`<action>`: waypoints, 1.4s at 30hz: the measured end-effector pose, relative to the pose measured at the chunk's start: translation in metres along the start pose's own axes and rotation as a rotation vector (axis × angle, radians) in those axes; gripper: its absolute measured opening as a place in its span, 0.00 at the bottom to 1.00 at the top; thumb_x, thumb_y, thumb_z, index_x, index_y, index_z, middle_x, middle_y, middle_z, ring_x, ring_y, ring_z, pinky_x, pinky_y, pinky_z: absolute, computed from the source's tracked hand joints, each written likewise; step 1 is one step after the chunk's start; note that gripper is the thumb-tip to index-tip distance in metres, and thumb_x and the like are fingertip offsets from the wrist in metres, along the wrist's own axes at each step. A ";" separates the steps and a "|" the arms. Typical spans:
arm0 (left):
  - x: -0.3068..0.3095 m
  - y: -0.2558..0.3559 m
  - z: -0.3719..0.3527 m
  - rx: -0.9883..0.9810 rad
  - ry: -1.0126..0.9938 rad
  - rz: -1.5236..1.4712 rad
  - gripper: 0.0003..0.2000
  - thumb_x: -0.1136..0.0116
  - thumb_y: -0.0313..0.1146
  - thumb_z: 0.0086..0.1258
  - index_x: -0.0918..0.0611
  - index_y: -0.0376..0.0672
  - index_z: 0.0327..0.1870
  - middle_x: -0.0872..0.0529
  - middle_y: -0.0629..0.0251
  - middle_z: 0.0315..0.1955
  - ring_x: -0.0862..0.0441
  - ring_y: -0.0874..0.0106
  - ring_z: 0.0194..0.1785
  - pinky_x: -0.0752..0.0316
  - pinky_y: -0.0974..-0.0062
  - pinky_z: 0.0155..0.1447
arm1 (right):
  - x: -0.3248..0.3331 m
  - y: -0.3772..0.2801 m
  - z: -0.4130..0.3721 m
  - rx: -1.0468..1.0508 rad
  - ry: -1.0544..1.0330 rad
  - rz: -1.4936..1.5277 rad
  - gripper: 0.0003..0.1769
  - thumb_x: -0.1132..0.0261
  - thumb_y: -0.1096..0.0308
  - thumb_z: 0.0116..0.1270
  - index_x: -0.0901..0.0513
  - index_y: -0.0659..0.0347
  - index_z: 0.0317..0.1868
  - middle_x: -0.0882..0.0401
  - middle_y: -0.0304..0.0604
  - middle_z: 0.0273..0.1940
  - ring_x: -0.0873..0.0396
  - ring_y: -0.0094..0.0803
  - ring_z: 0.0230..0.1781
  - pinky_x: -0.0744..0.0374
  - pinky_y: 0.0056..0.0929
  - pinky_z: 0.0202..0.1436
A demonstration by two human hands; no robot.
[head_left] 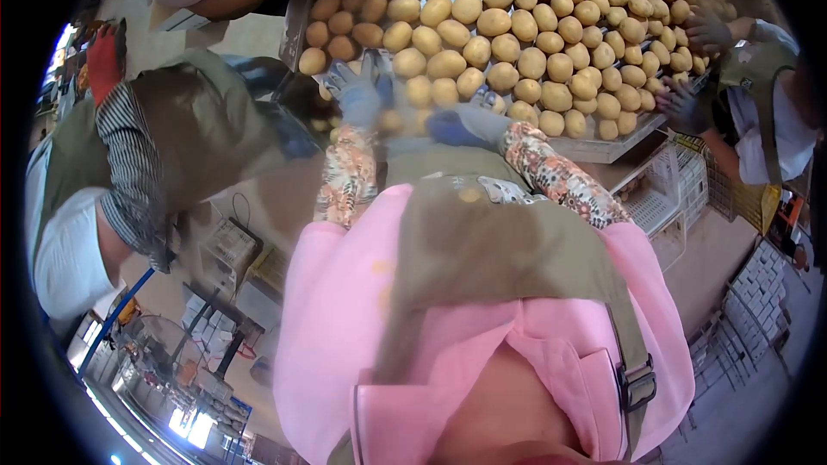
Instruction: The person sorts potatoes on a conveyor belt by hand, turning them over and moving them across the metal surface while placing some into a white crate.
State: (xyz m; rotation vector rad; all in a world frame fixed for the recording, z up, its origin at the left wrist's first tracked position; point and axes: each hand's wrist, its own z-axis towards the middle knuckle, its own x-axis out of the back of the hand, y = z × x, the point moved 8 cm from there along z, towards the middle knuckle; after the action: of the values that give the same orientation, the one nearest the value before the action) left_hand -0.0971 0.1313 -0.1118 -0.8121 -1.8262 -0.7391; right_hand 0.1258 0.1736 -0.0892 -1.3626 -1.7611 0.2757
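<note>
left hand (357, 93), in a blue glove, is spread open over the potatoes (517, 34) heaped at the near edge of the sorting table (603, 150). right hand (461, 127) curls just beside them, blurred; whether it grips one, i cannot tell.

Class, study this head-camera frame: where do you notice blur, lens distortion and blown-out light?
Head view: strong fish-eye bending, with black vignetting at the corners. The left hand is smeared by motion blur. The right hand is soft too. The potatoes farther out look sharper. The lights near the lower left edge burn out to white.
</note>
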 end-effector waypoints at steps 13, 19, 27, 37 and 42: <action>0.009 -0.028 -0.099 -0.169 0.324 -0.528 0.27 0.41 0.38 0.68 0.28 0.47 0.69 0.40 0.45 0.72 0.41 0.45 0.73 0.44 0.56 0.75 | 0.087 0.023 -0.076 0.272 0.384 -0.328 0.18 0.39 0.61 0.69 0.19 0.53 0.57 0.24 0.48 0.58 0.23 0.42 0.57 0.26 0.35 0.61; 0.035 -0.026 -0.098 0.145 0.519 -0.865 0.44 0.34 0.51 0.61 0.41 0.43 0.75 0.44 0.42 0.73 0.47 0.44 0.75 0.47 0.51 0.75 | 0.056 -0.010 -0.007 0.167 0.239 0.526 0.17 0.40 0.64 0.70 0.21 0.54 0.58 0.20 0.44 0.48 0.21 0.34 0.51 0.22 0.32 0.52; 0.031 0.021 -0.078 -0.059 0.203 -0.129 0.37 0.40 0.55 0.63 0.33 0.48 0.71 0.27 0.53 0.63 0.42 0.37 0.70 0.45 0.35 0.68 | 0.055 -0.025 -0.026 0.515 0.273 0.275 0.21 0.43 0.59 0.72 0.22 0.61 0.58 0.20 0.47 0.53 0.21 0.38 0.54 0.24 0.32 0.58; 0.095 0.049 -0.080 -0.186 0.153 -0.385 0.29 0.36 0.48 0.61 0.24 0.49 0.63 0.21 0.56 0.56 0.28 0.53 0.60 0.36 0.51 0.61 | 0.048 0.045 -0.081 0.039 0.394 0.907 0.22 0.45 0.56 0.75 0.24 0.64 0.59 0.21 0.41 0.50 0.23 0.27 0.48 0.21 0.29 0.54; 0.063 0.082 -0.121 0.084 -0.094 -1.580 0.37 0.23 0.51 0.47 0.22 0.44 0.59 0.20 0.53 0.54 0.24 0.55 0.58 0.29 0.61 0.64 | 0.060 -0.013 -0.091 0.595 0.486 -0.036 0.26 0.32 0.70 0.65 0.29 0.65 0.62 0.28 0.51 0.60 0.25 0.40 0.58 0.21 0.34 0.57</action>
State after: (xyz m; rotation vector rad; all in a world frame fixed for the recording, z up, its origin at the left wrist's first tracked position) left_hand 0.0121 0.0987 0.0000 0.8944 -2.3434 -1.5158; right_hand 0.1825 0.1919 0.0025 -0.8701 -1.1665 0.3750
